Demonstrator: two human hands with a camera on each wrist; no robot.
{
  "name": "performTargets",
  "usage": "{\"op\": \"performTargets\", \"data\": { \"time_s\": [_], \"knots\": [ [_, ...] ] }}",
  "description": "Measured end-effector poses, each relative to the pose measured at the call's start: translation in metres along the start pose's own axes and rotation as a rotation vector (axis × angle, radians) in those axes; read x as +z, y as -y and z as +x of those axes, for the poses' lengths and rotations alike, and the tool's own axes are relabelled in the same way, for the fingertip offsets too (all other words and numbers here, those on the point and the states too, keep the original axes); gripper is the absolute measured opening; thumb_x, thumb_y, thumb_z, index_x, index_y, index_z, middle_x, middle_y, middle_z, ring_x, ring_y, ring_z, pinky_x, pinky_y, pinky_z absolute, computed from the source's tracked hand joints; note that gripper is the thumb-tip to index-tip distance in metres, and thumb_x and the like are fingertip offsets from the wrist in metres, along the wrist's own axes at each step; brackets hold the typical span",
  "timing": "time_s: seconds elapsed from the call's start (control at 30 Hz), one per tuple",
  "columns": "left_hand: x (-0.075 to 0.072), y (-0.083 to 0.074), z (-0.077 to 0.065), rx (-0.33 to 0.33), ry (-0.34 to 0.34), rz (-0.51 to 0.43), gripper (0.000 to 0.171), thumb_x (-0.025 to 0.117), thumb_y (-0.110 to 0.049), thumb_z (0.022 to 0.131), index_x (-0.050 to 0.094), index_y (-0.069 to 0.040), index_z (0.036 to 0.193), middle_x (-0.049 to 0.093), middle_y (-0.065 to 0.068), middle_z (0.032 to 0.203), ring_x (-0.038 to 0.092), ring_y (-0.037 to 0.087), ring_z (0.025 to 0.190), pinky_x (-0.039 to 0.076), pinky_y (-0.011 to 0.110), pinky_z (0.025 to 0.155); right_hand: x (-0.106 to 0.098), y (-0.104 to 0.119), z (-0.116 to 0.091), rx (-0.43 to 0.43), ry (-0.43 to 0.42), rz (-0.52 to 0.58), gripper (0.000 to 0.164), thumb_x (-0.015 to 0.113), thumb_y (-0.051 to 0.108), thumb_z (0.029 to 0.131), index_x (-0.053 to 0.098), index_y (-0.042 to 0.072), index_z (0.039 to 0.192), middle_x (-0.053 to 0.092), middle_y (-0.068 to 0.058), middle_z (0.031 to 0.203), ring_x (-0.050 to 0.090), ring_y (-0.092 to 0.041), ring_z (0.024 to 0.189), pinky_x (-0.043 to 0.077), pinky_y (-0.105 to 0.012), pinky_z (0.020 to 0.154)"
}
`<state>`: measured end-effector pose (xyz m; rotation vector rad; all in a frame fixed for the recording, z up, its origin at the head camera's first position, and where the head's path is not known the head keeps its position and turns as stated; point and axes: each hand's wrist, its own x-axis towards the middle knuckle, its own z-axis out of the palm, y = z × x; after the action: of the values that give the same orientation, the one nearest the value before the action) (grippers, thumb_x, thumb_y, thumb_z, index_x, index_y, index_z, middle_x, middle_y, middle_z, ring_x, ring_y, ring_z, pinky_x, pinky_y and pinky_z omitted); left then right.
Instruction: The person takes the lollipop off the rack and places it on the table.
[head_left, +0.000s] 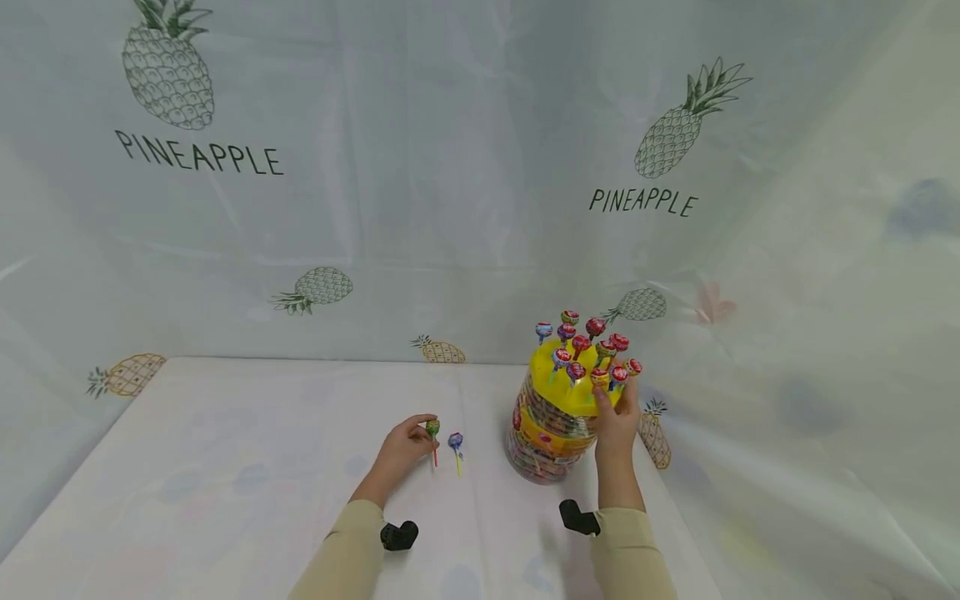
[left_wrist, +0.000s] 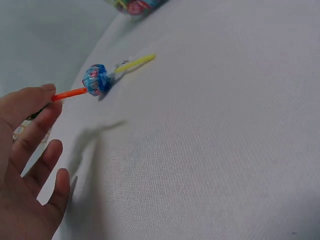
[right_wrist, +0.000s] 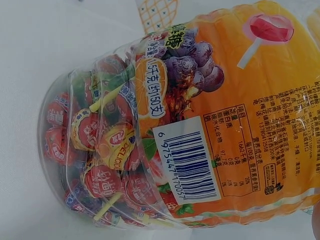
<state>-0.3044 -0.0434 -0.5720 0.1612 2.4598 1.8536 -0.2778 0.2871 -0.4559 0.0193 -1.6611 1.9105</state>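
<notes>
My left hand (head_left: 405, 450) pinches the stick of a green-wrapped lollipop (head_left: 432, 427); its orange-red stick (left_wrist: 70, 94) shows between thumb and forefinger in the left wrist view. Close beside it, a blue-wrapped lollipop (head_left: 456, 441) with a yellow stick lies on the table. To the right stands a clear candy jar (head_left: 551, 437) with a yellow lid, several wrapped lollipops (head_left: 581, 343) sticking up from its top. My right hand (head_left: 618, 433) holds the jar at the lid's near right edge, thumb and fingers spread around it. Some of its fingers are hidden behind the lollipops.
The jar has an orange label (right_wrist: 225, 115) and holds many wrapped lollipops (right_wrist: 95, 135) inside. A white cloth covers the table (head_left: 225, 500). Behind it hangs a pale curtain (head_left: 450, 167) printed with pineapples, which also runs along the right side.
</notes>
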Motion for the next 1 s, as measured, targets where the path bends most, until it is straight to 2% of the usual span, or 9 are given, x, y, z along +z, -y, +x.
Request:
{"op": "performTargets", "data": {
  "time_s": [0.13,0.33,0.47,0.63,0.77,1.0],
  "knots": [
    [0.001,0.005,0.004,-0.011,0.016,0.065,0.050,0.078,-0.006,0.081,0.063,-0.007,0.128,0.064,-0.002,0.079,0.059,0.014,0.071,0.049,0.034,0.070,0.001,-0.002,-0.002,-0.002,0.014,0.030,0.050,0.061,0.012,0.097,0.047,0.014,0.145,0.045,-0.003,0.136,0.044,-0.021,0.124,0.045,-0.020,0.094],
    [0.005,0.011,0.003,-0.007,0.040,0.160,0.048,0.079,-0.013,0.080,0.064,-0.008,0.125,0.065,-0.005,0.077,0.059,0.012,0.071,0.049,0.040,0.076,0.002,-0.001,-0.003,0.009,0.010,0.024,0.050,0.062,0.015,0.097,0.048,0.019,0.144,0.046,-0.003,0.136,0.046,-0.021,0.122,0.047,-0.021,0.093],
    [0.006,0.012,0.002,-0.019,0.037,0.190,0.048,0.079,-0.015,0.080,0.064,-0.010,0.125,0.064,-0.007,0.075,0.058,0.011,0.071,0.048,0.040,0.078,0.002,-0.001,-0.002,0.010,0.008,0.033,0.050,0.063,0.016,0.096,0.049,0.018,0.144,0.045,-0.003,0.137,0.046,-0.022,0.122,0.047,-0.021,0.093],
    [0.008,0.010,0.001,-0.021,0.037,0.211,0.047,0.079,-0.015,0.081,0.064,-0.009,0.125,0.063,-0.007,0.075,0.056,0.012,0.070,0.046,0.037,0.074,0.002,-0.001,-0.002,0.027,0.005,0.046,0.051,0.062,0.015,0.097,0.047,0.016,0.145,0.046,-0.004,0.136,0.046,-0.022,0.121,0.048,-0.021,0.091],
    [0.009,0.009,0.000,-0.013,0.044,0.238,0.047,0.079,-0.016,0.081,0.065,-0.008,0.124,0.062,-0.007,0.075,0.054,0.012,0.069,0.046,0.036,0.072,0.001,-0.001,-0.003,0.018,0.008,0.065,0.051,0.061,0.012,0.097,0.046,0.013,0.146,0.046,-0.004,0.136,0.046,-0.022,0.122,0.047,-0.022,0.092],
    [0.011,0.010,0.005,0.035,0.053,0.321,0.048,0.080,-0.016,0.079,0.065,-0.007,0.124,0.060,-0.009,0.070,0.052,0.010,0.064,0.046,0.035,0.071,0.001,-0.002,0.000,-0.021,0.027,0.062,0.048,0.060,0.012,0.097,0.050,0.018,0.143,0.044,-0.004,0.137,0.045,-0.022,0.124,0.045,-0.023,0.096]
  ]
}}
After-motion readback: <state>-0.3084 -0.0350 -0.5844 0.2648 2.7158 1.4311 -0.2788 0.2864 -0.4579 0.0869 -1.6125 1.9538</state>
